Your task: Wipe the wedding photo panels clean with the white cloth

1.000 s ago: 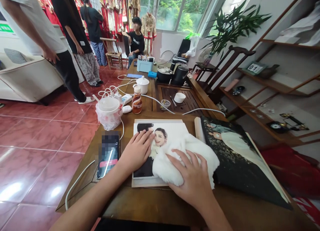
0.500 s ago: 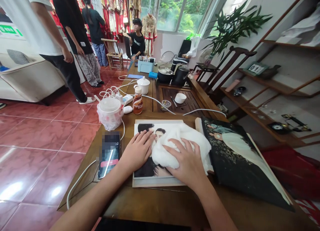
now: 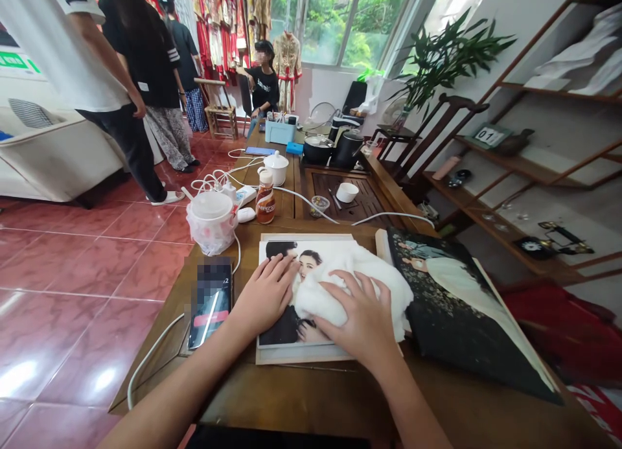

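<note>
Daylight pours through the tall windows (image 3: 335, 28) at upper centre, washing out the white wall at upper right (image 3: 466, 21). White glare blooms on the glossy red floor tiles (image 3: 63, 345) at lower left. Wide-angle distortion slants the wooden wall shelves (image 3: 534, 144) at the right edge. A pixel mosaic covers the black phone (image 3: 211, 300). Soft, faint shadows lie around the right hand (image 3: 357, 319).
</note>
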The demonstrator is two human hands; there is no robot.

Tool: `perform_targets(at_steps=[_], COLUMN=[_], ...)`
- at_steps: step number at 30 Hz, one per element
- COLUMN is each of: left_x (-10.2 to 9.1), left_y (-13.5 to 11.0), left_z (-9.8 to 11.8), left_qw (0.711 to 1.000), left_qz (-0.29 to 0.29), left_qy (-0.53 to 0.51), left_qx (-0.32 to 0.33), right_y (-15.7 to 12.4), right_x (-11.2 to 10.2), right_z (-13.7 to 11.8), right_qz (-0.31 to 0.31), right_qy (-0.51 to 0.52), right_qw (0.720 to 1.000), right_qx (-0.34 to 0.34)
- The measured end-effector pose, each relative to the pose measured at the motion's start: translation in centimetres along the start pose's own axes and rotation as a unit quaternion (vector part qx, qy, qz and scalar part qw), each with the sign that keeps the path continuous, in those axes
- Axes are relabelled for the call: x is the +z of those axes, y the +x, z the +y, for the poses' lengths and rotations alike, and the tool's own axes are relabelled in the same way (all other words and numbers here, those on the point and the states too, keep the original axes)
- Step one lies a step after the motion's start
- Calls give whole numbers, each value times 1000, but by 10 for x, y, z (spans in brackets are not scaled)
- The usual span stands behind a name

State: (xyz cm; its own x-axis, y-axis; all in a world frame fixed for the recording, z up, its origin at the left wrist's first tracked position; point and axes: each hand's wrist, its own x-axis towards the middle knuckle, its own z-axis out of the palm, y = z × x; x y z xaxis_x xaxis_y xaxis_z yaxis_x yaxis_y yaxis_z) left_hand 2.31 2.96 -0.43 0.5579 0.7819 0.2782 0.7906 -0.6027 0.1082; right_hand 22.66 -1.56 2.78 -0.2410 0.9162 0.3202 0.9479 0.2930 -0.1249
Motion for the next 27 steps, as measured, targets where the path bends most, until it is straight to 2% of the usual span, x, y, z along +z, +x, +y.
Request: perform_targets(at_steps=[7, 15, 18, 27], left_x=[0, 1, 2, 2], left_y=[-2, -1, 0, 1], left_z=[-2, -4, -6, -4], left_qw=[1000, 1000, 1000, 1000], left_qz=[-2, 0, 2, -5], left_qy=[4, 4, 4, 3], left_qx=[0, -1, 0, -1], right_y=[17, -9, -11, 30], right_x=[10, 1, 1, 12], right_z=[7, 5, 6, 10], right_qz=[19, -13, -18, 20], right_qy=[-6, 43, 41, 1], right_qw=[1000, 999, 999, 999], right_qx=[7, -9, -13, 33])
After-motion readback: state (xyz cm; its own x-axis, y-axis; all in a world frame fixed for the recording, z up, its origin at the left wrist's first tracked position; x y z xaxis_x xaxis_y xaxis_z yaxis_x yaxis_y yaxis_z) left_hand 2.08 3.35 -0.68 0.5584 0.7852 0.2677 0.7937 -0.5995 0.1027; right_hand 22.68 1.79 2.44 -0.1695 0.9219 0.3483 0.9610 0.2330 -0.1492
